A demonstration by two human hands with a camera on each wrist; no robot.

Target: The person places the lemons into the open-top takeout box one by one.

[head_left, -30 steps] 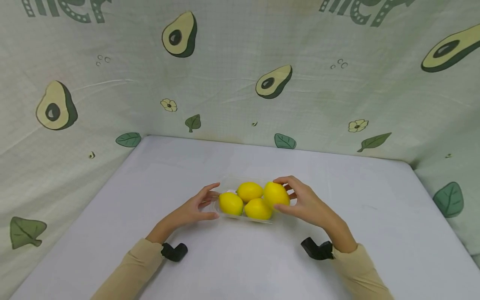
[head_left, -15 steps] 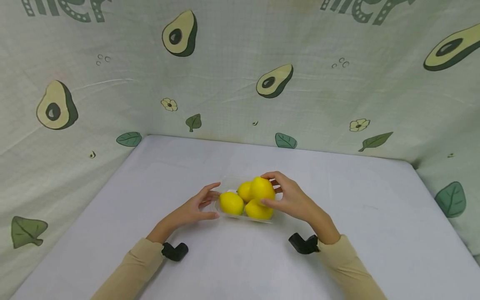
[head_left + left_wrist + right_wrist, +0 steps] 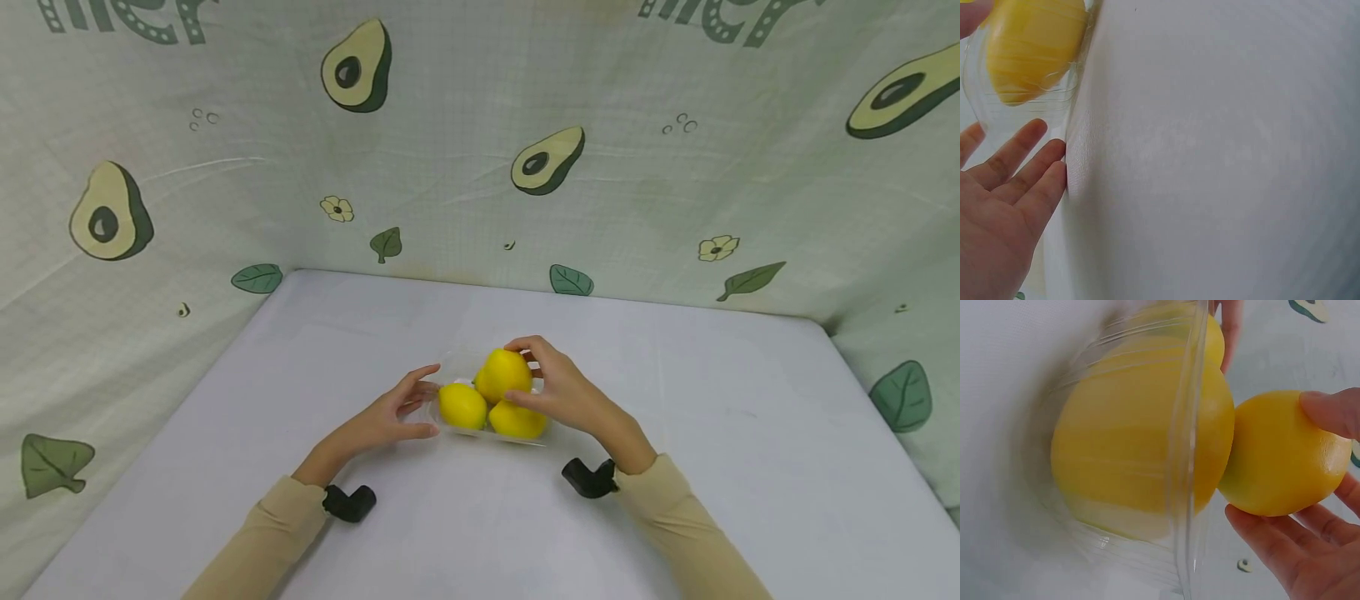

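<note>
My right hand (image 3: 562, 387) holds a yellow lemon (image 3: 504, 375) between thumb and fingers, above a clear plastic container (image 3: 495, 436). In the right wrist view the held lemon (image 3: 1288, 456) is outside the container rim (image 3: 1192, 487), appearing to touch a large lemon (image 3: 1129, 437) inside. One lemon (image 3: 462, 407) lies at the container's left, another (image 3: 517, 421) at its front right. A further lemon at the back is mostly hidden behind the held one. My left hand (image 3: 393, 415) stays at the container's left end, fingers extended; the left wrist view shows its fingertips (image 3: 1038, 128) close to the clear wall.
A white-covered table (image 3: 720, 467) lies under everything. Behind it hangs a pale cloth (image 3: 450, 125) printed with avocados and leaves. Black wrist cameras (image 3: 350, 504) stick out from both sleeves, low over the table.
My right hand has moved left and slightly farther back with the lemon, from the container's right side to over the back lemon. The left hand has stayed put.
</note>
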